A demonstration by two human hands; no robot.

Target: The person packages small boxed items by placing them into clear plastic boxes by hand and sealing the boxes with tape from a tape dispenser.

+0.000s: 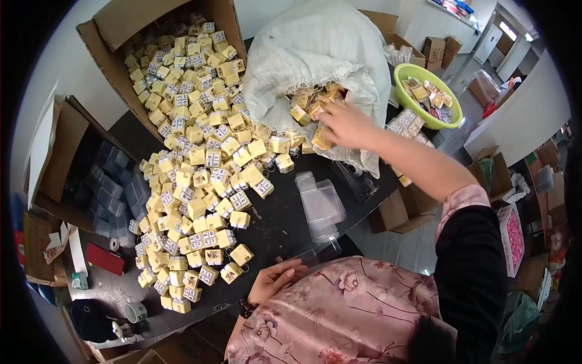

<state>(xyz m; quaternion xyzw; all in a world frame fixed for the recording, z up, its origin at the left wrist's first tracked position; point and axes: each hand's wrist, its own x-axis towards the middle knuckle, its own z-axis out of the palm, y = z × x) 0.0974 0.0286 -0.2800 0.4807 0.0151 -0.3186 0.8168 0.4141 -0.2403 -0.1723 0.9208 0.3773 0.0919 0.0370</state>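
Note:
My right hand [348, 125] reaches to the mouth of a white woven sack [315, 45]. Its fingers are apart and extend over small orange-and-yellow wrapped packets [301, 115]; whether they touch one is unclear. One packet [322, 138] lies at the sack's lip, just below this hand. My left hand [276, 280] rests at the table's front edge, close to my body, with loosely extended fingers and nothing visible in them. In front of it are clear plastic cases [320, 206]. A large heap of yellow cube-shaped pieces [200, 176] with white-and-grey button faces spreads to the left.
A cardboard box [103, 67] lies tipped behind the heap. Another box holds clear cases [112, 182] at the left. A green basin [458, 115] with packets stands right of the sack. A red object [105, 258] and a mug [134, 312] sit at the left front.

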